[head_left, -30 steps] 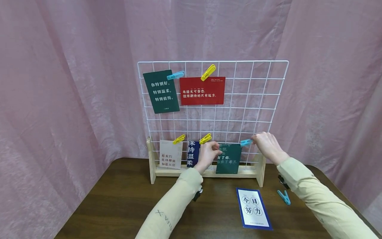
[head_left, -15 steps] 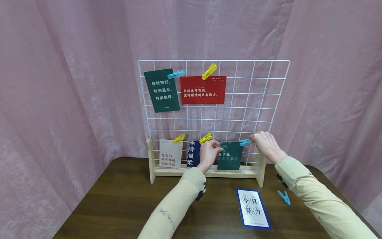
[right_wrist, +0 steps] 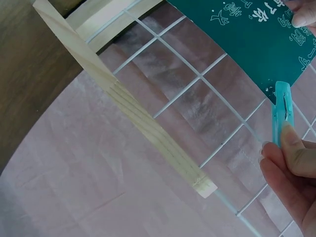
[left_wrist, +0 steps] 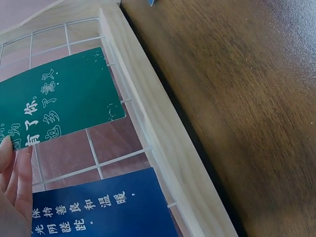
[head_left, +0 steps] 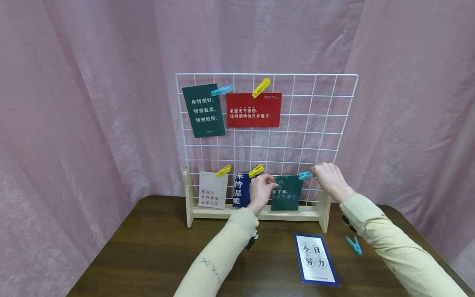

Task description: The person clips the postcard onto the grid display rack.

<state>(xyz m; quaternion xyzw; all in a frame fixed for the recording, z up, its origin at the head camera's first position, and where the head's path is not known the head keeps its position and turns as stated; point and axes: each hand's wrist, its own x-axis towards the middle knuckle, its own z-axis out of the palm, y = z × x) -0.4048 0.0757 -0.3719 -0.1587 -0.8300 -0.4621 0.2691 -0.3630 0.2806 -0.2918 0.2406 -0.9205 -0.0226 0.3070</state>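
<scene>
My left hand (head_left: 261, 190) pinches the left edge of a green card (head_left: 286, 194) with white lettering, low on the white wire grid (head_left: 319, 134). At the card's upper right corner, my right hand (head_left: 331, 180) pinches a light-blue clothespin (head_left: 305, 175) between thumb and fingers. In the right wrist view the tip of that clothespin (right_wrist: 282, 106) overlaps the card's corner. A dark blue card (left_wrist: 103, 207) hangs just left of the green one, partly hidden by my left hand in the head view; a yellow clothespin (head_left: 256, 170) sits at its top.
Higher up hang another green card (head_left: 204, 111) and a red card (head_left: 254, 110), both clipped. A pale card (head_left: 213, 190) hangs lower left. The grid stands in a wooden base (head_left: 256, 215). On the table (head_left: 148, 251) lie a blue-bordered card (head_left: 316, 260) and a blue clothespin (head_left: 353, 245).
Over the last second the green card rises slightly and shifts a little right, with my left hand following. My right hand stays at the corner with the clothespin.
</scene>
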